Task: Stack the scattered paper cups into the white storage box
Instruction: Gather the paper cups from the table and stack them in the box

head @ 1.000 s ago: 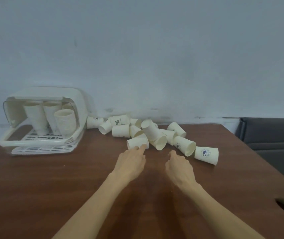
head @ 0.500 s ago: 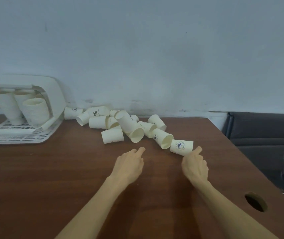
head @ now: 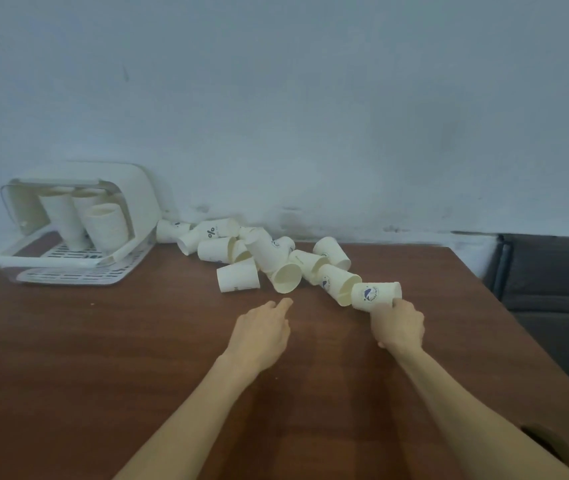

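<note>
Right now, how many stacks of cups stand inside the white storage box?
3: left stack, back stack, front stack, all in the white storage box. More may be hidden behind them.

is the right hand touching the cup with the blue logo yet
Touching. The head view shows the right hand with its fingers curled against the near end of the blue-logo cup, no gap between them.

A black percent sign on a fallen paper cup [head: 214,231] near the wall, blue round emblems on other cups, lettering unreadable
</note>
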Tool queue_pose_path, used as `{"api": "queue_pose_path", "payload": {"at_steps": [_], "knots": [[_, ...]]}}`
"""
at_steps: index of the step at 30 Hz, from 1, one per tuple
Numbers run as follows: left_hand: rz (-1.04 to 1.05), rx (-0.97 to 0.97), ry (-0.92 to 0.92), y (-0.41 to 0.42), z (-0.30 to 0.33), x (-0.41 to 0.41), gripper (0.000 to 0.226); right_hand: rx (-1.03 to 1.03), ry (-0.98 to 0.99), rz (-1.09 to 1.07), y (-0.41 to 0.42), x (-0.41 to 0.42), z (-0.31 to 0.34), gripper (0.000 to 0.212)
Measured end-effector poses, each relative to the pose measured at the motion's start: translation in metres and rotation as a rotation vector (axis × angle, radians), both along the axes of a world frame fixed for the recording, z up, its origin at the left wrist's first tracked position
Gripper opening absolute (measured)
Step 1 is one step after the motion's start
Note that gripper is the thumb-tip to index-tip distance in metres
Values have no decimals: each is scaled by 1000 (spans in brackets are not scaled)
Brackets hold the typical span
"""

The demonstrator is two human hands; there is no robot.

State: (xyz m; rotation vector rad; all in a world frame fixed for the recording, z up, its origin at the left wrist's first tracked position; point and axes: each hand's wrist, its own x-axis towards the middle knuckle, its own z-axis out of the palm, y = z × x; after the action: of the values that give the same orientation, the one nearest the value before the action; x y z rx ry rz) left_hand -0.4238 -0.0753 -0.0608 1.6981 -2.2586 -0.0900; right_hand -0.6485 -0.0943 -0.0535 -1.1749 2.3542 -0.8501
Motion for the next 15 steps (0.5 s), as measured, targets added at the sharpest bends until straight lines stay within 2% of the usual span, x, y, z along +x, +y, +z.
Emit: {"api": "queue_pose_path", "payload": {"at_steps": [3, 8, 11, 15], "knots": [[45, -28, -8, -13, 8, 0, 38, 7, 107, 83, 8, 4, 9, 11], [131, -224, -77, -60, 33, 4, 31, -80, 463, 262, 20, 3, 15, 6], [117, -351, -163, -97, 54, 1, 32, -123, 631, 313, 21, 4, 15, 11], [-39, -224, -394, -135, 68, -5, 44, -226, 739, 422, 22, 3, 8, 29]]}}
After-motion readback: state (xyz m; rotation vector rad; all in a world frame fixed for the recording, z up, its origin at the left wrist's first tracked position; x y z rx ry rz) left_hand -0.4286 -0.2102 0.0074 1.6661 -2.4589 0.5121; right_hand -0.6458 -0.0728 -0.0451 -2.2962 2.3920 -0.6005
